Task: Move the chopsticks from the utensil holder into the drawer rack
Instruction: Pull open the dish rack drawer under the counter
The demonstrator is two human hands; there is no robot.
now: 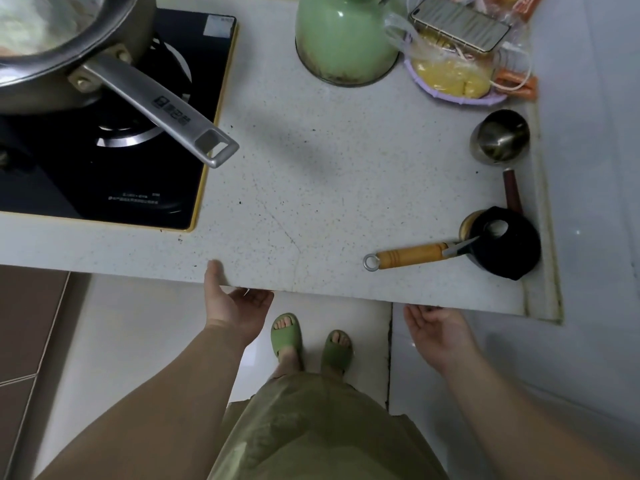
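No chopsticks, utensil holder or drawer rack show in this view. My left hand (pixel 232 299) is at the front edge of the white speckled counter (pixel 311 188), thumb resting on top of the edge and fingers curled under it. My right hand (pixel 436 327) is just below the counter edge further right, palm up, fingers reaching under the overhang; their tips are hidden. Neither hand holds any object. Whatever lies under the counter is hidden by the countertop.
A black stove (pixel 104 168) with a long-handled pan (pixel 159 105) sits at left. At the back stand a green kettle (pixel 343 43), bagged food and a phone (pixel 459 24). At right are a steel ladle (pixel 500 136), a black holder (pixel 505 242) and a wooden-handled tool (pixel 412 256).
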